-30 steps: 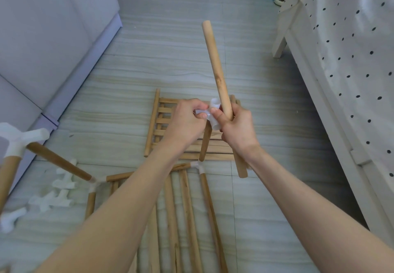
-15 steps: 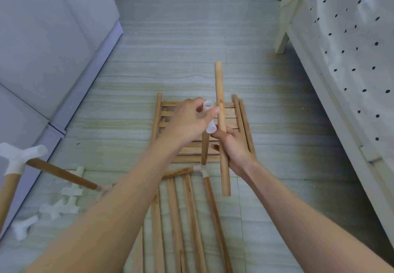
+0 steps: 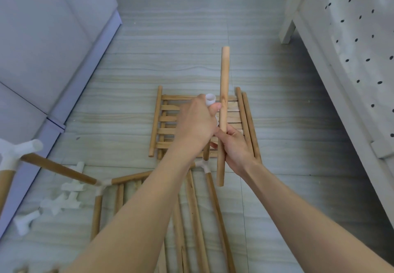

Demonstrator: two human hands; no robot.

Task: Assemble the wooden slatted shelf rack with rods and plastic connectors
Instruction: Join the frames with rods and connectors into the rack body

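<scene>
My right hand (image 3: 233,144) grips a loose wooden rod (image 3: 223,93) near its lower half and holds it almost upright. Beside it, my left hand (image 3: 198,121) grips a white plastic connector (image 3: 210,99) seated on top of a short upright rod (image 3: 206,152) of the partly built frame. That rod rises from a white corner connector (image 3: 203,165). A wooden slatted shelf panel (image 3: 168,119) lies flat on the floor behind both hands. Frame rods (image 3: 130,177) joined by connectors run left and toward me.
Several loose white connectors (image 3: 61,200) lie on the floor at the lower left. A white cabinet (image 3: 47,38) stands on the left. A bed frame (image 3: 332,80) with a dotted sheet (image 3: 362,29) fills the right side. Two loose rods (image 3: 248,119) lie against the panel's right edge.
The loose rod swung from a left-leaning tilt to near vertical, and my right hand slid down along it. My left hand stayed on the connector.
</scene>
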